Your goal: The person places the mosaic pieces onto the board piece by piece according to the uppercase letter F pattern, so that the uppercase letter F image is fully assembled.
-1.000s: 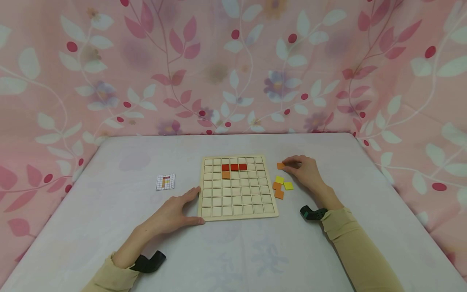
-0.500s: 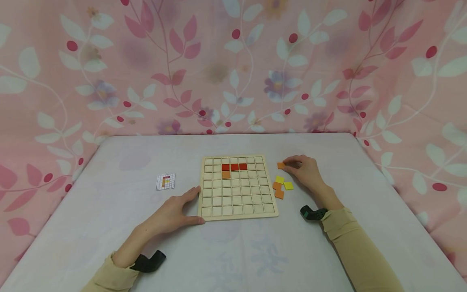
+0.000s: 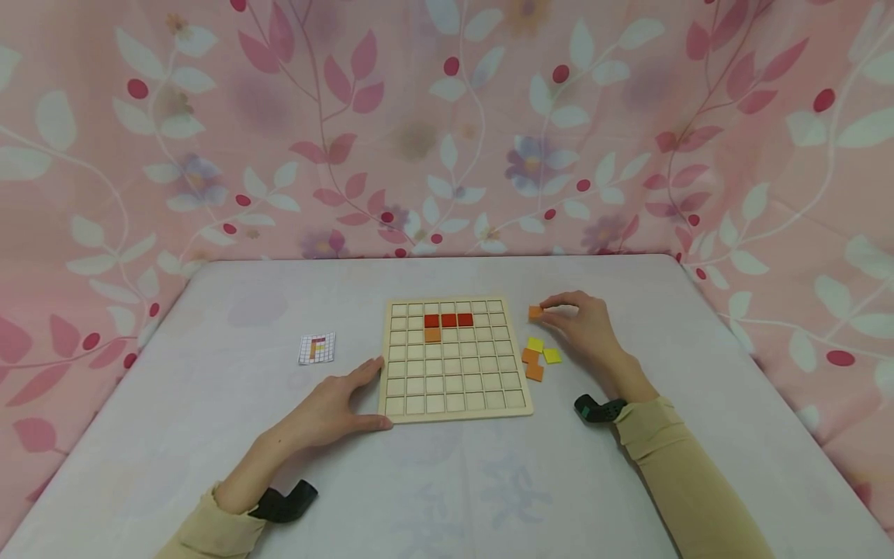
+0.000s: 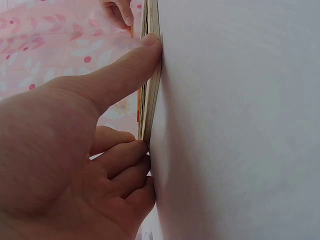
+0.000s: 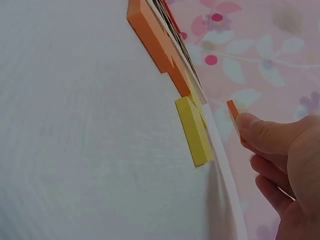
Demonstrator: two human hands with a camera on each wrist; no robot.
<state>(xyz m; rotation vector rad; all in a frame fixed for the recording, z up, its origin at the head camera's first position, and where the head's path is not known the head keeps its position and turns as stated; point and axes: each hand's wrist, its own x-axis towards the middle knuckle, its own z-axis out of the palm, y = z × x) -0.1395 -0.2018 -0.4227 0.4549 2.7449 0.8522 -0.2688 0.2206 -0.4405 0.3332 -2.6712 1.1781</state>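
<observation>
Between thumb and fingertips my right hand [image 3: 583, 322] pinches a square orange tile [image 3: 534, 312], past the far right side of a wooden grid board [image 3: 454, 404]. In the right wrist view that orange tile [image 5: 234, 116] is tilted on edge and raised off the table. My left hand [image 3: 331, 407] rests against the board's left side, thumb at the near corner and fingertips farther up the edge. Three red tiles [image 3: 448, 320] lie in a row on the board, with one orange tile [image 3: 433, 335] below the leftmost.
Right of the board lie two loose yellow tiles [image 3: 552, 355] and two orange tiles [image 3: 534, 373], grouped closely. A small card [image 3: 317, 348] with a coloured grid pattern lies to the left. Behind the white table [image 3: 461, 489] hangs a pink floral curtain [image 3: 447, 155].
My right hand has lifted slightly with the orange tile and shifted a little left; the tile is now tilted. The left hand and the board have stayed in place.
</observation>
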